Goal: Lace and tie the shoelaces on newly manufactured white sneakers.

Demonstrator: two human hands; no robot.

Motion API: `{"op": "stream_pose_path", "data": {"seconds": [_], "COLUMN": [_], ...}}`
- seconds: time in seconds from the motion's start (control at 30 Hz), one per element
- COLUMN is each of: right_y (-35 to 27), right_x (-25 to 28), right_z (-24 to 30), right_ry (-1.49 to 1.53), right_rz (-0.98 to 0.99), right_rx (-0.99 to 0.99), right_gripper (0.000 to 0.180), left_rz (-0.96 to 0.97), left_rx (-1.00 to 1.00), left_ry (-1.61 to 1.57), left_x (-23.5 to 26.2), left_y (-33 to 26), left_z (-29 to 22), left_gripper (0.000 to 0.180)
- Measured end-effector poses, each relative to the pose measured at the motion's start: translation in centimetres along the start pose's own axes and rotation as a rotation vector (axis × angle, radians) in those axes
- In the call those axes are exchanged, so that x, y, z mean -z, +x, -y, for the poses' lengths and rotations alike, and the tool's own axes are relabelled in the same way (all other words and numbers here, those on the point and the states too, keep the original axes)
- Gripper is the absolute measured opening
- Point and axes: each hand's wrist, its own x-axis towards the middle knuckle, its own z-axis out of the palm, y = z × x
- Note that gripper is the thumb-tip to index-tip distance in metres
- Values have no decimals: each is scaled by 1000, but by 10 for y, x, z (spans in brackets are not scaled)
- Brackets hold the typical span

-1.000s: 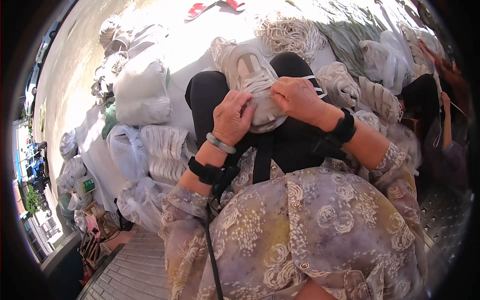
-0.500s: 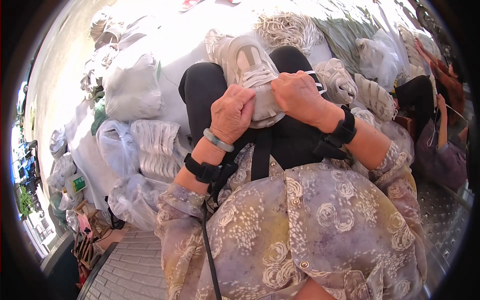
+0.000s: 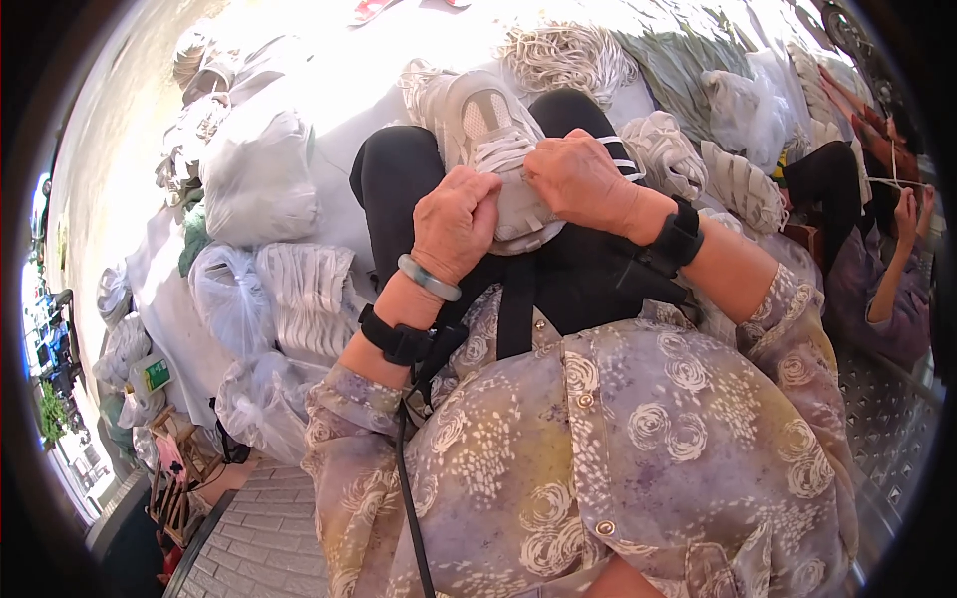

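- One second ago my left hand had its thumb spread out to view; now that thumb is tucked in and the fingers are curled tight at the left side of the pale shoe.
- My right hand was already bent in at the right side, and stays so, knuckles up, fingertips turned toward the laces.
- Both sets of fingers are clenched; my knuckles hide the tips, so I cannot tell whether a lace end is pinched in either.
- The shoe sits between my black-clad knees, rounded end near me and opening on the far side; it has hardly shifted between my hands.
- So, as I judge it, my work remains at the near end of the lacing, with the two hands closing in from opposite sides.
- Off to the right, a co-worker's hands are raised on a white strand; earlier I saw only one of them.
- Far beyond my right knee lies the tangle of pale cords, and on the left the plump plastic bag; neither is touched by me.
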Motion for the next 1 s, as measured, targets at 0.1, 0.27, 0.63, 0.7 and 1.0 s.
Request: {"op": "stream_pose_path", "data": {"seconds": [0.1, 0.27, 0.63, 0.7, 1.0], "right_y": [1, 4, -3, -2, 4], "right_x": [-6, -10, 17, 13, -10], "right_z": [-5, -9, 8, 8, 11], "right_ry": [146, 178, -28, -30, 47], "right_rz": [-42, -32, 88, 88, 2], "right_rx": [-39, 35, -103, -107, -289], "right_gripper": [6, 5, 9, 8, 7], "left_rz": [-24, 2, 72, -7, -22], "left_rx": [1, -9, -35, -54, 25], "left_ry": [-36, 26, 271, 211, 100], "left_x": [0, -1, 1, -1, -5], "left_y": [0, 2, 3, 2, 7], "left_z": [3, 2, -12, -9, -1], "left_gripper": [14, 15, 16, 17, 20]}}
